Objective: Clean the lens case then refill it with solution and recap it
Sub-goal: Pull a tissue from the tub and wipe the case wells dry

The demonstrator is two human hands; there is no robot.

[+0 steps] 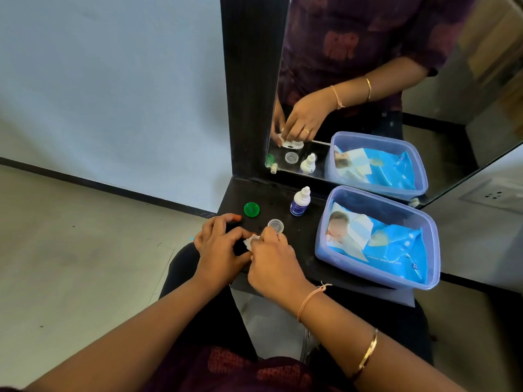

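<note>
My left hand (219, 246) and my right hand (273, 261) meet over the near left part of the black shelf (300, 244). Between their fingertips shows a small white bit of the lens case (252, 240); the rest is hidden. The mirror shows both hands on the white case, right fingers pressing on top. Whether a wipe lies under those fingers I cannot tell. A green cap (251, 209) lies open side up behind my left hand. A clear cap (275, 225) lies just beyond my right fingers. The solution bottle (300, 201) stands upright, capped, further back.
A blue plastic box (424, 275) with a blue pack of wipes (396, 244) fills the shelf's right side. A mirror (396, 80) stands along the back edge with a black post on its left. Left of the shelf is bare floor.
</note>
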